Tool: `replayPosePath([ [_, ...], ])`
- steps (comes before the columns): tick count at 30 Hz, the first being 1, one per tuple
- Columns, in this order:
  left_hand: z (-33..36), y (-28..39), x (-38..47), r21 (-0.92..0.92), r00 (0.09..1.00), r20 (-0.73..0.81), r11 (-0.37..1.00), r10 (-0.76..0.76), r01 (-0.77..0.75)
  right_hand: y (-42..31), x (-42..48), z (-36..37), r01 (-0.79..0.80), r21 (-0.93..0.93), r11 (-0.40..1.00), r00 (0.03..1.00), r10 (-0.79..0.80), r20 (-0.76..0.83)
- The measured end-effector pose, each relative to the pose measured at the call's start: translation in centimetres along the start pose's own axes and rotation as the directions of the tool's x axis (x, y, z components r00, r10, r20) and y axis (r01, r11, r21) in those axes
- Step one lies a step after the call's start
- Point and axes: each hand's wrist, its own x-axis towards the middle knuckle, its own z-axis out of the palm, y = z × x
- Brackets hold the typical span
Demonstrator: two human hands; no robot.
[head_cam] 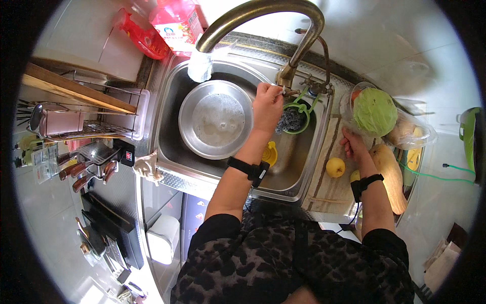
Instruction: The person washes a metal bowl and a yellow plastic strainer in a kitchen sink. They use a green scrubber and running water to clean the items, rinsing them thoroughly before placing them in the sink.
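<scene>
My left hand (269,98) is closed at the side handle of the brass gooseneck faucet (287,74), its fingertips at the white end of the lever. Beneath the spout a metal basin (183,121) of cloudy, bubbly water sits in the left of the steel sink (161,135). A green holder (295,132) with a dark scouring pad (290,120) hangs beside my left hand, above a yellow strainer (270,154). My right hand (354,144) rests over the striped cloth (319,190), fingers partly curled, near a yellow round fruit (335,167) and a butternut squash (387,174). Whether it grips anything is unclear.
A cabbage (375,112) and a plastic bag of vegetables (412,133) lie at the back right. Red bottles (146,40) stand behind the sink's left corner. Along the left are a wire rack (110,129), a knife block (123,153) and a beige rag (149,167) on the counter edge.
</scene>
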Motion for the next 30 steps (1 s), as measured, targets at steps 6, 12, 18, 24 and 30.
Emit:
replayPosePath([
  [6,-1.5,-0.1,0.6,0.085,0.942,0.292,0.976,0.167,-0.199,0.7,0.8,-0.3,0.023,0.0,1.0,1.0,-0.023,0.012],
  [12,-1.5,-2.4,2.2,0.053,0.792,0.399,0.85,0.463,-0.524,0.8,1.3,-0.4,-0.016,0.003,1.0,1.0,0.016,0.01],
  [18,-1.1,-2.9,1.8,0.143,0.726,0.362,0.734,0.586,-0.664,1.0,1.3,-0.4,-0.008,0.037,0.999,1.0,0.007,0.021],
  [24,-1.1,-3.0,1.5,0.183,0.708,0.337,0.694,0.621,-0.696,1.4,1.6,-0.6,0.033,0.027,0.999,0.999,-0.033,0.021],
  [30,-2.0,-3.5,0.3,0.115,0.766,0.348,0.787,0.54,-0.607,1.3,1.9,-0.8,0.035,-0.021,0.999,0.999,-0.035,0.042],
])
